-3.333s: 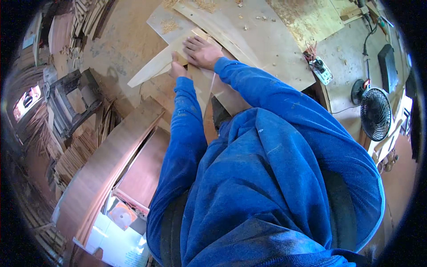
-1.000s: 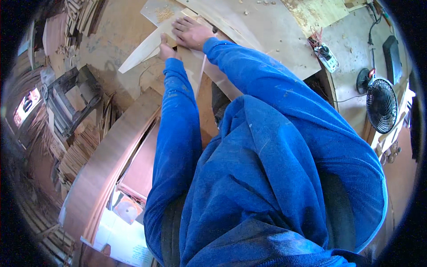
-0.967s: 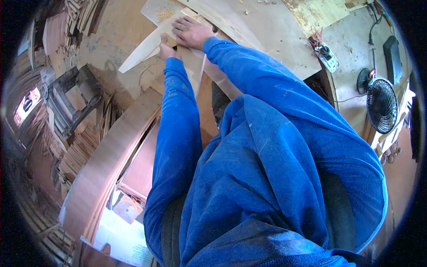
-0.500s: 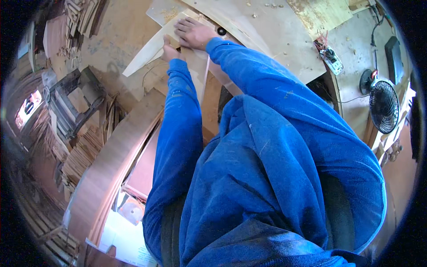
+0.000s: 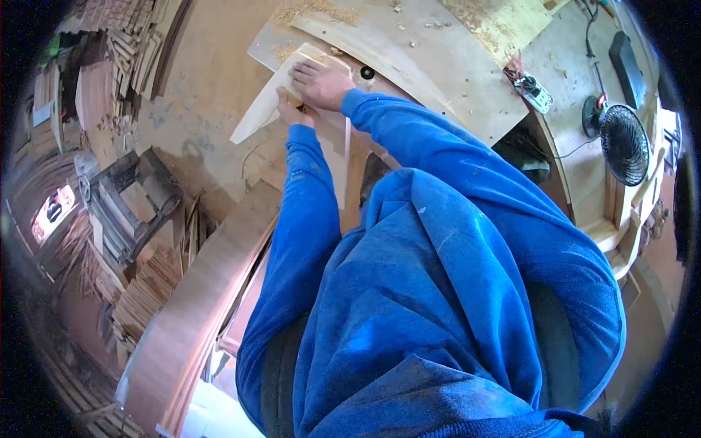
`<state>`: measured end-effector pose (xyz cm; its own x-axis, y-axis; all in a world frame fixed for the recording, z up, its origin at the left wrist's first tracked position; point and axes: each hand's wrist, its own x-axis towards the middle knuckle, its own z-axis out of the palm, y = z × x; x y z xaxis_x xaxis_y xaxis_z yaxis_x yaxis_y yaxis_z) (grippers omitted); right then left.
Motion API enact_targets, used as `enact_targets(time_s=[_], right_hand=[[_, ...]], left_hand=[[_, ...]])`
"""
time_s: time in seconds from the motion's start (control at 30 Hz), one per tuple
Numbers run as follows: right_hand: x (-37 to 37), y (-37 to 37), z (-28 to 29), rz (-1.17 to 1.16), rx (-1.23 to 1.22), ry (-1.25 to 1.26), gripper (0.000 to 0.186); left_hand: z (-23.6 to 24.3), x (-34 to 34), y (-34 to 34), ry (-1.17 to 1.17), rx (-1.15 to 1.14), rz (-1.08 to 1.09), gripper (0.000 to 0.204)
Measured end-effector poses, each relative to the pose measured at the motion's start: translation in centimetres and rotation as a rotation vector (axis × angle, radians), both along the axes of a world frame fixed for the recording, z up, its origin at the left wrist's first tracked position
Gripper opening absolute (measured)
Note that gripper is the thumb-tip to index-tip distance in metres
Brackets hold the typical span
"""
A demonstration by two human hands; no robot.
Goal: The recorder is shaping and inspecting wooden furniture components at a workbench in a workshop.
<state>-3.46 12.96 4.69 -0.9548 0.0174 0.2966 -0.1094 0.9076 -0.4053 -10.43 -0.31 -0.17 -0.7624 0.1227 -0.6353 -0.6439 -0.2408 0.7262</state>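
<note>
Head view: right hand (image 5: 321,85) partly hides pale board (image 5: 263,106).

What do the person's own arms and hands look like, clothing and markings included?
The long blue fabric left sleeve and matching right sleeve reach the wrists, creased and marked with pale specks. The bare left hand and bare right hand show no gloves.

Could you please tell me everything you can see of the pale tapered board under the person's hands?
The pale tapered board looks like bare, light wood. It lies slantwise, its narrow tip toward the lower left, its broader end toward the top. The right hand rests over it, fingers extended; the left hand is at its near edge, thumb raised. The hands hide part of it.
</note>
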Motion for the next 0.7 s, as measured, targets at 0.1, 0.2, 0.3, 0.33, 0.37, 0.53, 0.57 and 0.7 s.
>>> enact_targets(time_s=[0.1, 0.2, 0.3, 0.33, 0.37, 0.53, 0.57, 0.7], right_hand=[[0.5, -0.8, 0.7, -0.005, 0.057, 0.038, 0.039], [0.6, -2.4, 3.5, 0.125, -0.085, -0.157, 0.038], [2.6, -1.7, 4.0, 0.283, -0.242, 0.025, 0.035], [4.0, -2.2, 4.9, 0.246, -0.272, 0.157, 0.034], [6.0, -2.1, 5.8, 0.196, -0.296, 0.284, 0.033], [14.5, 0.3, 7.8, -0.027, -0.471, -0.265, 0.033], [15.4, 0.5, 7.7, -0.123, -0.511, -0.373, 0.033], [17.6, 0.3, 7.7, -0.069, -0.423, -0.291, 0.032]], left_hand=[[0.7, 0.6, 0.1, 0.008, 0.148, -0.068, 0.06], [-1.2, -0.2, -2.6, -0.033, 0.223, -0.15, 0.061], [-3.5, -0.6, -4.4, -0.064, 0.262, -0.217, 0.063], [-3.6, -0.2, -5.5, -0.075, 0.229, -0.195, 0.064], [-3.4, 0.5, -5.3, -0.082, 0.244, -0.19, 0.064], [-0.4, 3.4, -4.8, -0.035, 0.034, 0.028, 0.064], [0.2, 3.6, -4.8, -0.041, 0.039, 0.034, 0.064], [2.4, 4.4, -4.2, -0.087, 0.034, -0.029, 0.061]])
